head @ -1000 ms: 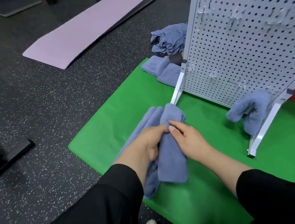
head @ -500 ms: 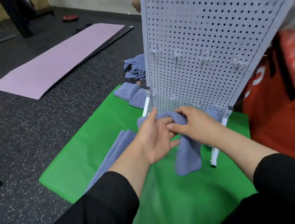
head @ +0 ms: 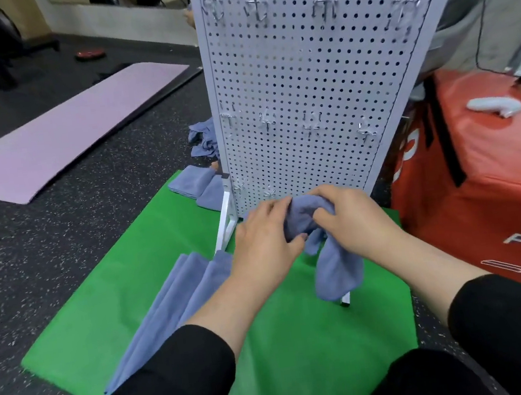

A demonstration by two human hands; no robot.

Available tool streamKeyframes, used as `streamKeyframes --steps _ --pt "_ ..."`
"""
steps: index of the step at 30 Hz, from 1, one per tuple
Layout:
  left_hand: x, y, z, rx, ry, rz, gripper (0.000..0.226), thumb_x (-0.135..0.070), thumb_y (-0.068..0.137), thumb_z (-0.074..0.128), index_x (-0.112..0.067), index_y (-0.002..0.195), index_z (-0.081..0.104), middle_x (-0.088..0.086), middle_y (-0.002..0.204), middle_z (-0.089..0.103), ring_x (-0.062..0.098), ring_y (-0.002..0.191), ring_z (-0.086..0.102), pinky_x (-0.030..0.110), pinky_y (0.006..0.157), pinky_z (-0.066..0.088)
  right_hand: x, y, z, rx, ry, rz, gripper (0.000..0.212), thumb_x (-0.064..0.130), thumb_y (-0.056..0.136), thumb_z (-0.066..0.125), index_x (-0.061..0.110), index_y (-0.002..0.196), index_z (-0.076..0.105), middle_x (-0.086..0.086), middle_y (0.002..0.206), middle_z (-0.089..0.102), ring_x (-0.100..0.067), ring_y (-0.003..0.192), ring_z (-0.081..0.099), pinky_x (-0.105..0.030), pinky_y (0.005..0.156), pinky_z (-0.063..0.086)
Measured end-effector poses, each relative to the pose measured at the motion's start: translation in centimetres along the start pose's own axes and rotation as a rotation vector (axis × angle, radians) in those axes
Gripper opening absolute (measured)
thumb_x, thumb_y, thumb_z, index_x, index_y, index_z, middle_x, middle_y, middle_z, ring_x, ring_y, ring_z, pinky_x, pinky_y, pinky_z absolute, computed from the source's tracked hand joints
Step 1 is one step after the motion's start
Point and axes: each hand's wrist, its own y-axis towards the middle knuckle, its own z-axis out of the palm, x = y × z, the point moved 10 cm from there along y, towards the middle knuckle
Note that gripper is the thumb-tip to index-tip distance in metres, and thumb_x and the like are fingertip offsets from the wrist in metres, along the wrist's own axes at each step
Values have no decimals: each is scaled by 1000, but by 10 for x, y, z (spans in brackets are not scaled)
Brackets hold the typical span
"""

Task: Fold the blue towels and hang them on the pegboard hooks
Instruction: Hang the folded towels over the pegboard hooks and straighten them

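Blue terry cloth, folded into a thick band, is being held up at the foot of the white pegboard by both hands. The folded towel is being grasped at its upper bend, with its loose end being left to hang toward six o'clock over the green mat. The left hand is being kept on the towel's nine o'clock side, its fingers being curled round the cloth and its thumb being pressed in beneath. The right hand is being closed over the top of the bend from three o'clock, fingers being tucked into the fabric. Whether the towel is already being caught on a hook cannot be told, since the lowest hooks are being hidden behind the hands.

At seven o'clock from the hands, a second long folded towel is being left lying flat on the mat, partly being covered by the left sleeve. At eleven o'clock, beside the pegboard's left foot, two folded towels are being kept side by side at the mat's far edge, and just beyond them a crumpled pile of blue towels is being left on the dark speckled floor. Rows of metal hooks are being shown across the board. At ten o'clock a lilac mat is being seen, and at three o'clock a red padded box.
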Motion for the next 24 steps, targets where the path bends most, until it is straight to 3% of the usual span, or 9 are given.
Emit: streamKeyframes --steps 2,5,7,9,12,16,18,20,24 --pt "-11 15 -1 -42 16 24 68 -43 80 75 -25 142 51 1 141 51 24 132 45 46 106 39 -5 -1 -9 -11 -7 -23 13 13 84 55 20 92 63 -2 82 68 -26 80 61 -42 75 51" --pt "-35 38 9 51 70 98 35 -40 84 72 -25 114 62 -1 118 62 25 115 55 40 94 39 -15 -2 -26 -38 -17 -54 13 14 83 54 19 92 62 -2 84 68 -24 83 60 -41 77 49" --pt "-51 49 11 90 52 94 19 -34 85 67 -23 97 55 -1 100 61 28 98 58 39 80 43 -26 -1 -37 -53 -56 -64 22 10 82 58 15 102 66 -5 93 69 -26 89 60 -42 80 47" --pt "-68 57 12 89 46 108 17 -29 85 62 -26 90 45 -3 92 54 29 88 56 40 72 45 -37 0 -44 -66 -107 -74 29 6 80 62 15 107 66 -4 99 68 -25 94 60 -41 83 45" --pt "-87 66 15 62 104 130 19 -23 87 57 -26 94 40 -3 96 49 30 82 55 41 67 44 -54 3 -57 -134 -129 -69 25 3 82 61 14 104 66 -3 97 65 -24 93 58 -38 80 42" --pt "-90 78 15 -13 50 91 25 -25 92 55 -26 117 55 -1 110 51 27 90 57 37 70 43 -66 7 -85 -336 -82 -97 27 3 82 62 16 105 67 5 95 58 -19 92 52 -30 80 38" --pt "-94 81 11 -69 -18 95 24 -26 95 54 -24 118 60 -3 111 50 24 90 56 35 70 40 -66 7 -96 -400 -84 -132 30 3 81 64 15 108 67 3 99 56 -21 95 52 -33 84 41" --pt "-98 82 6 -126 -89 98 25 -26 95 54 -25 119 61 -6 116 55 23 92 59 37 74 46 -64 5 -103 -431 -95 -166 35 5 80 64 11 114 68 -1 103 56 -24 98 54 -34 87 43" --pt "-118 87 -4 -193 -185 138 32 -29 90 50 -32 119 63 -10 117 65 21 100 62 43 84 52 -65 3 -125 -517 -57 -194 41 16 80 56 6 118 69 -5 105 56 -25 100 56 -28 91 42"
